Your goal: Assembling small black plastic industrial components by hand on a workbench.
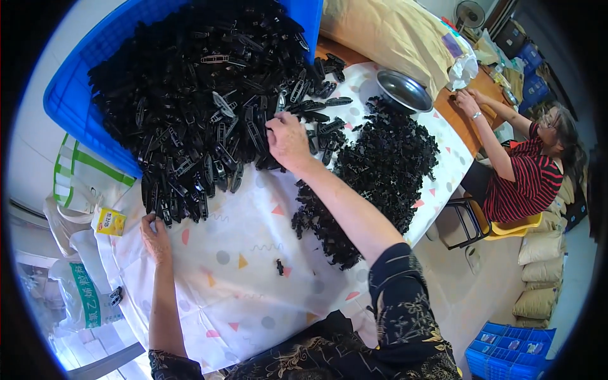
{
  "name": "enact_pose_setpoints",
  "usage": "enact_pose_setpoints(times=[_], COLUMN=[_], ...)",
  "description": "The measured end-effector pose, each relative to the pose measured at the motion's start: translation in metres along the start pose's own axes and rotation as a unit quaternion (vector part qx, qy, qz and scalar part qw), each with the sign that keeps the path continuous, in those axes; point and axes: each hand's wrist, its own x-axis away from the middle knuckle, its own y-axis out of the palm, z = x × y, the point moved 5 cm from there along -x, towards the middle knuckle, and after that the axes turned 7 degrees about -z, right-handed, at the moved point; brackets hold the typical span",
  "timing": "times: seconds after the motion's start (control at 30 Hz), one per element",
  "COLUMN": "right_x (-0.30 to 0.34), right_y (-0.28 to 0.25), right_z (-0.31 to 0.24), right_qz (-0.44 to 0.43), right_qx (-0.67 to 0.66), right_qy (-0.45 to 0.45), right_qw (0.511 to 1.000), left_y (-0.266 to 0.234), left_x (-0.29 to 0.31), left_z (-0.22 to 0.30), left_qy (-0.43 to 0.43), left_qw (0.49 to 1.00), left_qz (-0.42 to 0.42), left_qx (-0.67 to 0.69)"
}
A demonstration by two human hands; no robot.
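A large heap of black plastic parts [183, 120], long and clip-like with open slots, spills from a blue crate [66, 95] onto the table. My right hand [289, 140] is at the heap's right side, fingers curled in among the parts; what they grip is hidden. At the heap's lower left edge, my left hand [155, 239] has its fingers bent together against the end parts, and I cannot make out what is between them. Right of my right forearm lies a second heap of smaller black pieces [386, 171]. One small black piece [280, 267] lies apart nearer me.
A patterned white cloth [240, 285] covers the table. A metal bowl [405, 90] and a big tan sack [386, 35] stand beyond. A yellow box [109, 222] sits at the left edge. A seated person [522, 164] works at the right; a blue crate [510, 351] is on the floor.
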Motion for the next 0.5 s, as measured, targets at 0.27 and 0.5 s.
enact_pose_setpoints(times=[0.27,0.5], right_x=[0.004,-0.005], right_y=[-0.074,-0.063], right_z=[0.078,0.095], right_qz=[-0.262,-0.352], right_qx=[0.288,0.310], right_qy=[-0.011,-0.009], right_qw=[0.921,0.883], left_y=[-0.002,-0.002], left_x=[0.002,0.002], left_z=[0.010,0.011], left_qy=[-0.022,-0.016], left_qw=[1.000,1.000], left_qz=[-0.015,0.002], left_qx=[-0.011,-0.023])
